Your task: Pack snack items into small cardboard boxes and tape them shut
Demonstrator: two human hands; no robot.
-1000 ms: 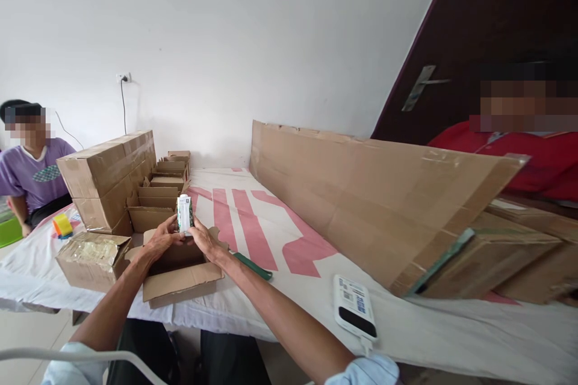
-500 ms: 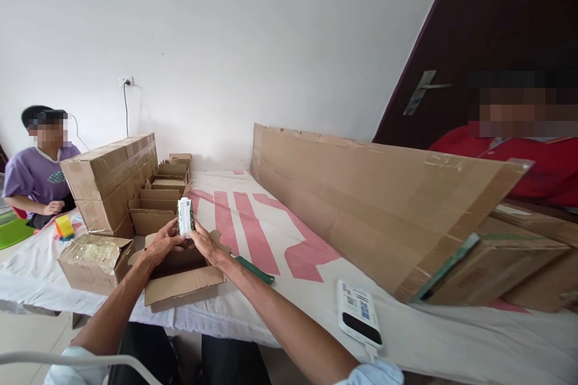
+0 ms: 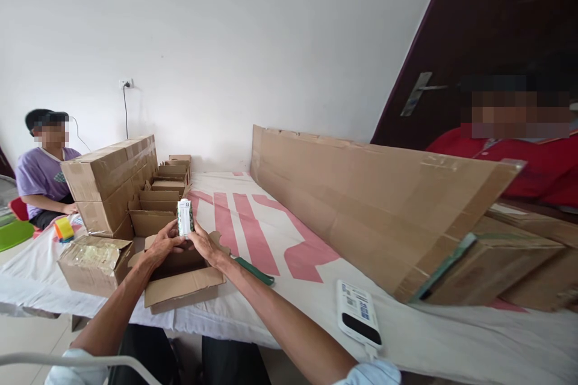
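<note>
A small carton (image 3: 185,217) held upright above an open cardboard box (image 3: 183,281).
The small carton is a slim, tall pack, white with a dark green pattern down its sides and a small dark mark near the top. It stands vertical, its lower end pinched between the left hand (image 3: 163,245) and the right hand (image 3: 205,245). The open cardboard box sits right under it at the near edge of the counter (image 3: 307,304), brown, flaps folded outward, its inside in shadow.
</note>
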